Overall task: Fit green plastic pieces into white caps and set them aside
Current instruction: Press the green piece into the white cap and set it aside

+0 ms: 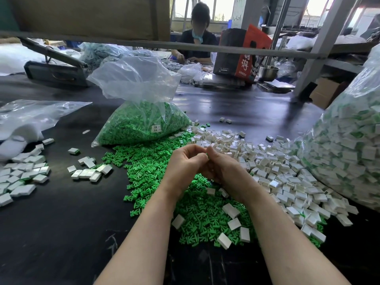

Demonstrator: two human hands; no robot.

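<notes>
On the black bench [61,233] lie a heap of green pieces [148,171] and a heap of white caps [273,171]. Above them the left hand [183,163] and right hand [224,167] meet, fingers [195,149] curled and pinching something barely visible, a green sliver showing; likely mid-fit. Next: press home, then set aside.

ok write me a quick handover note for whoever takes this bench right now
Left hand and right hand are together over the piles, fingers curled round a small piece; only a sliver of green shows.
Loose green pieces lie front centre, empty white caps to the right, an open bag of green pieces behind.
Done: finished caps set aside left.
Left: both loose piles remain large.
</notes>
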